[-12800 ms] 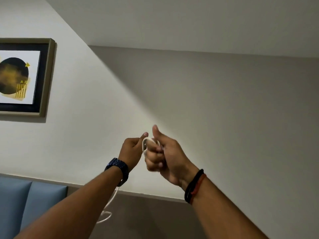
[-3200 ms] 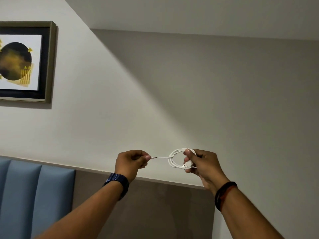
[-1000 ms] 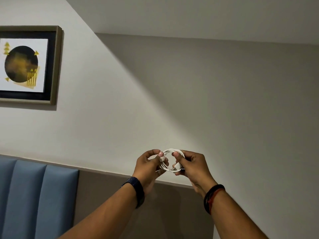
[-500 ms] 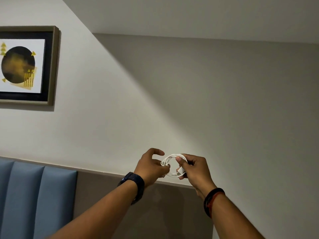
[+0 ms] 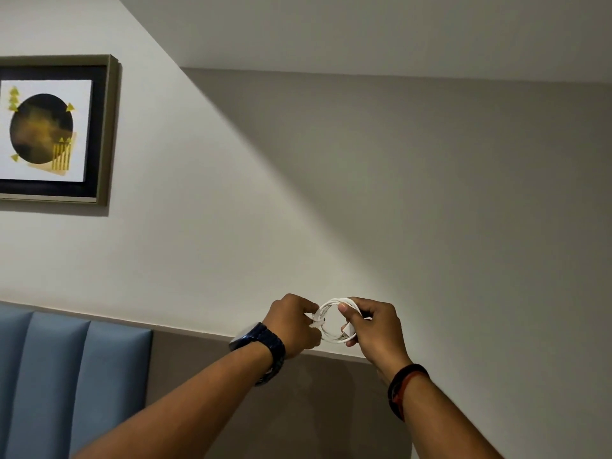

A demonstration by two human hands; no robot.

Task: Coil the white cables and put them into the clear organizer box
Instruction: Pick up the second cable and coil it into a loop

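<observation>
A white cable (image 5: 331,305) wound into a small round coil is held up in front of the wall between both hands. My right hand (image 5: 376,329) pinches the coil's right side, thumb on top, with a white plug end under the fingers. My left hand (image 5: 293,324) grips the coil's left side, where the cable end is wrapped around the loops. The clear organizer box is out of view.
A framed picture (image 5: 49,130) hangs on the pale wall at upper left. A blue padded panel (image 5: 66,376) and a grey-brown lower wall panel (image 5: 205,366) run along the bottom. No table or surface shows.
My left hand has closed tighter on the coil's left side and turned, with the loose end now wrapped around the loops. Both hands shifted slightly right and the coil stays the same size.
</observation>
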